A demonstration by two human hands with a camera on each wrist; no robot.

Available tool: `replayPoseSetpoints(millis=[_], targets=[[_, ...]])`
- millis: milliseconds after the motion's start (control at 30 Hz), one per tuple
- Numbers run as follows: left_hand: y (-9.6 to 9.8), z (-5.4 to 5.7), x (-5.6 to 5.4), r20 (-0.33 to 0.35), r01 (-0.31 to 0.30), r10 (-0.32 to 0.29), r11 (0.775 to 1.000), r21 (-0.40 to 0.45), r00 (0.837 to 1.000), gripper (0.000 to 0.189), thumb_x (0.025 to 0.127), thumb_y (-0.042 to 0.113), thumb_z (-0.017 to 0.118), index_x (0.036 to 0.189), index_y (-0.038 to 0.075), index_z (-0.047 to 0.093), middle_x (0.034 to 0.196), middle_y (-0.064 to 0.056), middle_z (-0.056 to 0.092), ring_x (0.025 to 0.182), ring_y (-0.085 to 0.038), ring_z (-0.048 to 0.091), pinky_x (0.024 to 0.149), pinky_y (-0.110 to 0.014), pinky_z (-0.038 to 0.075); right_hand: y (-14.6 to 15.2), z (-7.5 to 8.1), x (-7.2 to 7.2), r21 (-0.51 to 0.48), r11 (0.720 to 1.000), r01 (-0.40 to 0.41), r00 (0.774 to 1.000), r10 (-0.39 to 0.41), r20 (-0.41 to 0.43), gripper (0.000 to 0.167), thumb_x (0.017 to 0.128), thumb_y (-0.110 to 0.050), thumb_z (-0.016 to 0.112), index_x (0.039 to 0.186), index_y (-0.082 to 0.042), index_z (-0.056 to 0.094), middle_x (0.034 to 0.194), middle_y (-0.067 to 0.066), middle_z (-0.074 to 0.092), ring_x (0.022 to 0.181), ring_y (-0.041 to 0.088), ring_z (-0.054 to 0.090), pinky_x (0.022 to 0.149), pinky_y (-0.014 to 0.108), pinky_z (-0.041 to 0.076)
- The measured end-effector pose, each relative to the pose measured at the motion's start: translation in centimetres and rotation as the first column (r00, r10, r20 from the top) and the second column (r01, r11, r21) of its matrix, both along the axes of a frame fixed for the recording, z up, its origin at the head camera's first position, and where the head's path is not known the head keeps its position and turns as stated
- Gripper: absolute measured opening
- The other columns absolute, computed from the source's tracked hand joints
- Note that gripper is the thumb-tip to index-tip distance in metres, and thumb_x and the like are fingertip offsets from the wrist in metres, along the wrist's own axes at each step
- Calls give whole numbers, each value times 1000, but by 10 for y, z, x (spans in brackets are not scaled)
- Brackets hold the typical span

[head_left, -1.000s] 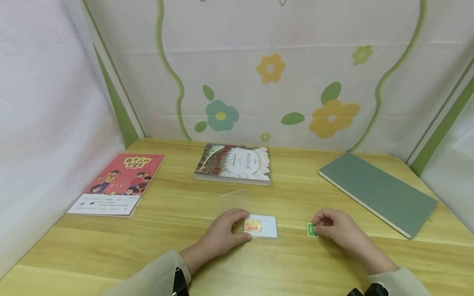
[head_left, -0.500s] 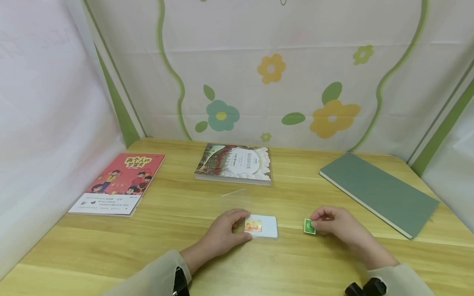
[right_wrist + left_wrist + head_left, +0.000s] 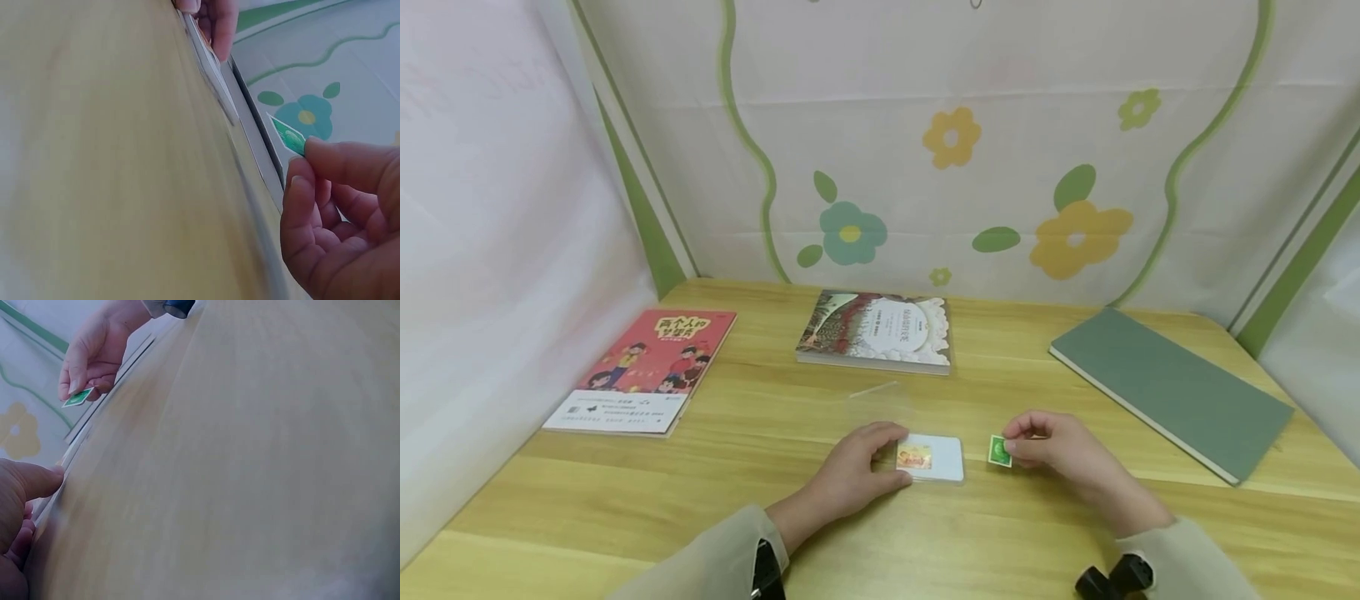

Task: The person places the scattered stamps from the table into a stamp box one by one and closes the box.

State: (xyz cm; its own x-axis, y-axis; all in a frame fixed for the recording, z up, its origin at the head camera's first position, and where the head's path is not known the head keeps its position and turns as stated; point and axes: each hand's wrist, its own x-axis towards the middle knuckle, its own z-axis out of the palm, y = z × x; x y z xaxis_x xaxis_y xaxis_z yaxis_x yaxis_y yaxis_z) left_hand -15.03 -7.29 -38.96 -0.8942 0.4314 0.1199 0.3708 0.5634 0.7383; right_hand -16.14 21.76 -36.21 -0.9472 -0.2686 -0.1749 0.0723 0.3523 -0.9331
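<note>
My left hand [image 3: 850, 467] holds a flat white case [image 3: 947, 458] by its left end, thumb along the near edge and fingers on the far edge. A small yellow-orange stamp [image 3: 914, 457] lies on the case's left part. Just right of the case, my right hand [image 3: 1060, 450] pinches a small green stamp [image 3: 999, 451] with a white border between thumb and fingertips. In the right wrist view the green stamp [image 3: 287, 134] juts out from the thumb tip, tilted and raised above the wooden tabletop. A clear plastic flap [image 3: 877, 402] shows faintly behind the case.
A red book [image 3: 647, 358] lies at the left of the table [image 3: 850, 550]. Another illustrated book [image 3: 876, 332] is at the back middle, and a thick green book [image 3: 1172, 392] lies angled at the right. A flowered cloth [image 3: 925, 192] hangs behind.
My right hand has lifted the green stamp and carried it left, closer to the white case. My left hand has stayed in place on the case.
</note>
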Motion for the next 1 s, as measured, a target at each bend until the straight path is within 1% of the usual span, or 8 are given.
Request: replayPoseSetpoints(millis=[233, 367, 600, 700, 1000], targets=[[-1, 0, 0, -8, -2, 2, 1000, -13, 1000, 52, 80, 30, 72, 124, 7, 57, 128, -7, 55, 114, -24, 52, 91, -37, 46, -19, -1, -4, -8, 1000, -2, 1000, 3, 20, 26, 82, -10, 68, 99, 6, 58, 84, 4, 59, 73, 14, 54, 66, 25, 51], [-1, 0, 1, -10, -1, 1, 1000, -20, 1000, 53, 80, 30, 72, 125, 7, 57, 129, -7, 54, 116, -25, 51, 93, -39, 45, -32, -1, -5, -9, 1000, -29, 999, 29, 21, 24, 82, -9, 68, 97, 6, 59, 82, 5, 58, 71, 15, 53, 63, 26, 51], [0, 1, 1, -8, -1, 1, 1000, -26, 1000, 53, 80, 30, 72, 125, 6, 57, 129, -8, 54, 116, -25, 51, 94, -40, 45, -53, -1, -4, 10, 999, -31, 999, 31, 34, 19, 82, -10, 68, 95, 3, 61, 78, 4, 57, 67, 15, 50, 55, 24, 45], [0, 0, 0, -11, -2, 2, 1000, -31, 1000, 52, 80, 30, 71, 125, 7, 57, 129, -8, 54, 116, -25, 51, 94, -40, 44, -57, -1, -4, 11, 1000, -23, 999, 23, 32, 20, 82, -10, 68, 95, 3, 61, 78, 4, 57, 66, 15, 50, 54, 25, 44], [1, 0, 1, -2, -13, 12, 999, -34, 1000, 52, 80, 29, 72, 125, 8, 57, 130, -6, 54, 117, -24, 51, 95, -41, 44, -66, -6, -6, 65, 996, 60, 998, -61, 24, 14, 80, -6, 69, 91, 1, 63, 77, 4, 59, 65, 14, 50, 54, 24, 45]])
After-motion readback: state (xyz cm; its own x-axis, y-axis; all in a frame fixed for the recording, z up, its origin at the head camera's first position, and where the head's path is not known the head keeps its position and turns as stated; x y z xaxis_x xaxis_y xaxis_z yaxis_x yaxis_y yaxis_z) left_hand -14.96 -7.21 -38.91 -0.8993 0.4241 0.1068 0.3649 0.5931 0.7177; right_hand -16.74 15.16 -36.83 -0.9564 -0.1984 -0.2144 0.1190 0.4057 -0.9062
